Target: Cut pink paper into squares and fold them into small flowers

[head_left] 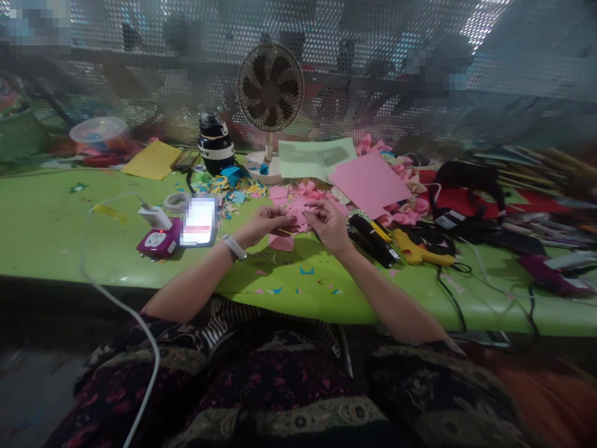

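Observation:
My left hand (265, 224) and my right hand (329, 225) meet above the green table, both closed on a small piece of pink paper (300, 212) between them. The fingertips pinch it from either side; its exact shape is hard to make out. Below my left fingers a pink paper square (282, 242) lies on the table. More pink pieces (280, 194) and a pink paper flower (306, 188) lie just behind my hands. A black stapler (374, 239) rests beside my right hand.
A lit phone (199, 221) leans by a purple power box (159, 239) at left. Behind stand a dark bottle (216, 144) and a fan (270, 88). Pink sheets (370, 185) and a green sheet (317, 158) lie beyond. A yellow glue gun (422, 249) is at right; paper scraps are scattered about.

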### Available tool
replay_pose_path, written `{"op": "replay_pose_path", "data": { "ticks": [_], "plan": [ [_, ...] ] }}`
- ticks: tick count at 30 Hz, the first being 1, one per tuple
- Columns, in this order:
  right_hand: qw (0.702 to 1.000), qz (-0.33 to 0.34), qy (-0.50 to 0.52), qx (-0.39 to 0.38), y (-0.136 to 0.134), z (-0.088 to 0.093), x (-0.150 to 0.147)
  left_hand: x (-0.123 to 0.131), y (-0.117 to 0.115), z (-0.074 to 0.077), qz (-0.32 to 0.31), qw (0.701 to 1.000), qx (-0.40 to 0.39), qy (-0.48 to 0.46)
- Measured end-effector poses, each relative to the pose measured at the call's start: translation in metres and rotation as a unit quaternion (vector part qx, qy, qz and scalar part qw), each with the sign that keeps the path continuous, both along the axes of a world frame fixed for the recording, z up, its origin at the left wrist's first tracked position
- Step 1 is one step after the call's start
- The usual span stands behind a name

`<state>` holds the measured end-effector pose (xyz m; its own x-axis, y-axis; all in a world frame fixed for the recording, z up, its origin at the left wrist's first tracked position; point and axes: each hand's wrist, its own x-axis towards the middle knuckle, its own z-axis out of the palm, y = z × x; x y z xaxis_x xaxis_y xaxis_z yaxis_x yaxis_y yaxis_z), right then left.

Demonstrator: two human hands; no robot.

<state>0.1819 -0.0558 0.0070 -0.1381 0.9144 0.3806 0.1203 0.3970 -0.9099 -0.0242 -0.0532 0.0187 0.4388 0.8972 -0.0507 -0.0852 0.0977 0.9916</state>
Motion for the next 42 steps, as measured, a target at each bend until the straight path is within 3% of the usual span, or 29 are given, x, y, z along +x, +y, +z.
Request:
{"op": "replay_pose_path", "data": {
  "ticks": [8, 17, 23, 42],
  "plan": [
    [1.000, -0.006, -0.012, 0.007, -0.0011, 0.0004, -0.0004, 0.0004, -0.0001, 0.0002, -0.003, 1.000, 0.010, 0.017],
    [0.999, 0.032, 0.003, -0.024, 0.0063, -0.0047, 0.0012, 0.0012, 0.0015, -0.0012, -0.013, 1.000, 0.005, -0.003],
    [1.000, 0.029, -0.005, 0.004, 0.0050, -0.0053, 0.0005, 0.0016, 0.0029, -0.0034, -0.010, 1.000, 0.004, -0.009],
    [1.000, 0.016, 0.008, -0.011, 0.0058, -0.0070, -0.0021, 0.0036, 0.0028, -0.0031, 0.014, 1.000, -0.007, -0.007]
  ]
}}
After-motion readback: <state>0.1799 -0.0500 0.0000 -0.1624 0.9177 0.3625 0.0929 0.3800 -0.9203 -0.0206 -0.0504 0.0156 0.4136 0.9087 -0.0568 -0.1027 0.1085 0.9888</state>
